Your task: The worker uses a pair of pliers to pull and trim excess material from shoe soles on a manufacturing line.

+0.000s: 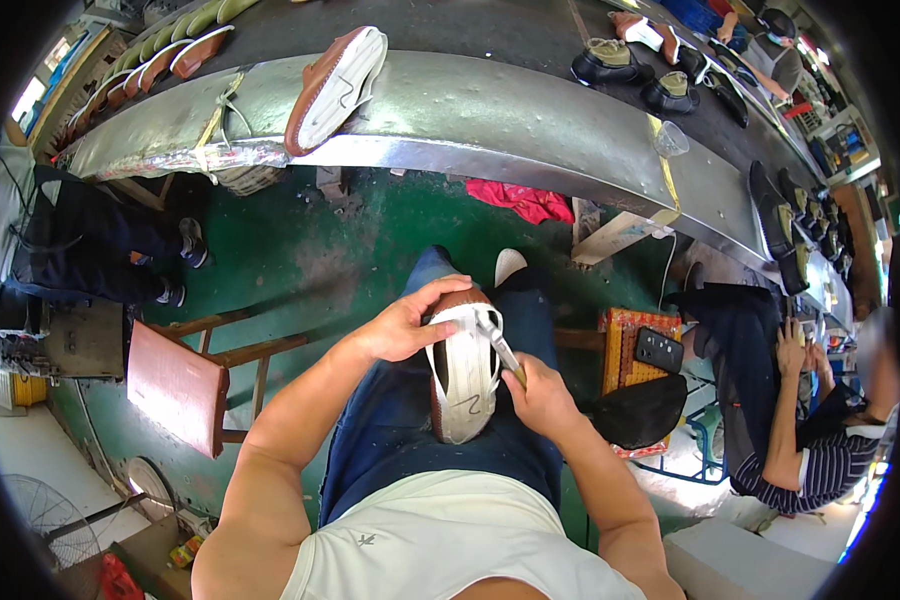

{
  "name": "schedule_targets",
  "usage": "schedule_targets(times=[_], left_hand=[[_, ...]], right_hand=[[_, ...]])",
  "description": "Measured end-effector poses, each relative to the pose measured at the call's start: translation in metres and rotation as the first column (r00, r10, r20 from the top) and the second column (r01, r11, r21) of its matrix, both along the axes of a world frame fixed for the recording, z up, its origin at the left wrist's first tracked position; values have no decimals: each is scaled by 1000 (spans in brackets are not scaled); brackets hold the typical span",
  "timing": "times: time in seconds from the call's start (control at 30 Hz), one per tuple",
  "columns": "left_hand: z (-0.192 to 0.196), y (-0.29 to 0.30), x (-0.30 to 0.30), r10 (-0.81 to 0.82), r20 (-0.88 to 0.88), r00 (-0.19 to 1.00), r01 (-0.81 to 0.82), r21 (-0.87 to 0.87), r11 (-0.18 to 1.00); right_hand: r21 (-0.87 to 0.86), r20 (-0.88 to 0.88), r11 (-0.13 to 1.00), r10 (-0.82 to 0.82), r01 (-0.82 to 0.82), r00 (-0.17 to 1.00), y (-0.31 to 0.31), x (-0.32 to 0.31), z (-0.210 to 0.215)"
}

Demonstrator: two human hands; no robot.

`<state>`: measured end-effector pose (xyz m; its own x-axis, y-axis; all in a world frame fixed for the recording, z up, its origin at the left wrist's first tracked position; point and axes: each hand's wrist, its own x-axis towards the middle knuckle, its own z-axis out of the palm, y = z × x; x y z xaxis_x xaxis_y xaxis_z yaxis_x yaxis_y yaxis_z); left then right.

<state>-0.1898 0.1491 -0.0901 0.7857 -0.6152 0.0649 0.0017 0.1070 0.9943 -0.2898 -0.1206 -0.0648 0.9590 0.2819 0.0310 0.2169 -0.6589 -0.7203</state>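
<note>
A brown shoe with a pale underside [462,388] rests bottom-up across my thighs, and a white strip stands loose around its edge. My left hand [410,322] is closed round the shoe's far end, with its thumb pressing on the underside. In my closed right hand [544,396] is a hand tool with a silver metal head [501,345], its exact kind unclear. The tool's head touches the shoe near the white strip, close to my left thumb.
Ahead runs a metal-edged workbench [510,110] bearing another brown shoe [338,88]. Black shoes [620,65] stand farther right. A pink-topped stool [175,388] is at left. On the right, a phone [658,347] lies on an orange-edged seat, beside a seated co-worker [820,440].
</note>
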Motion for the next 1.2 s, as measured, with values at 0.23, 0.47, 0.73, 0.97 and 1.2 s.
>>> schedule_targets(times=[0.23,0.47,0.73,0.97,1.2], left_hand=[[-5,-28,-12,301,-79,950,-289,135,948],[-6,-28,-12,307,-89,948,-298,95,950],[3,-15,-23,155,-211,965,-136,104,985],[31,-20,-58,185,-58,981,-179,90,980],[81,-38,-127,132,270,954,-161,90,983]], right_hand=[[-252,-169,963,53,-95,984,4,-3,53],[134,-456,989,115,-60,882,-11,8,85],[-40,-271,998,-54,44,961,4,15,45],[476,-270,823,-198,310,942,14,28,19],[438,-62,889,-115,131,991,16,-31,89]])
